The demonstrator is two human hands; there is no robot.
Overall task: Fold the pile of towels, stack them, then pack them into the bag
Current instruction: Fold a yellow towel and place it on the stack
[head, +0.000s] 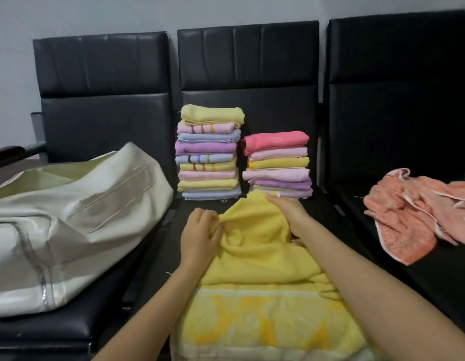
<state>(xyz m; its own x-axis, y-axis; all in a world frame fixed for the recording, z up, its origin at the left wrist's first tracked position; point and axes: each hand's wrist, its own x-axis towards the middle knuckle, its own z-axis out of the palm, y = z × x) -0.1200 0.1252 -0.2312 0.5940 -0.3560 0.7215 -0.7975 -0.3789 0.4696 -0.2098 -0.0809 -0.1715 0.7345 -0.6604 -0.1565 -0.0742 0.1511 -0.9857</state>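
A cream bag [70, 220] lies on the left black seat [78, 324]. The left hand [199, 237] and right hand [288, 213] each pinch the yellow towel [262, 277], which runs lengthwise away toward 2 stacks [209, 152] on the middle seat; an orange towel [411, 217] lies crumpled right, grey wall [96, 14] behind

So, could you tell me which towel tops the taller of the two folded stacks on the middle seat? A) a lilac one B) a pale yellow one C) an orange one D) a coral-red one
B: the taller stack, on the left, is topped by a pale yellow towel; the shorter stack carries a coral-red towel.
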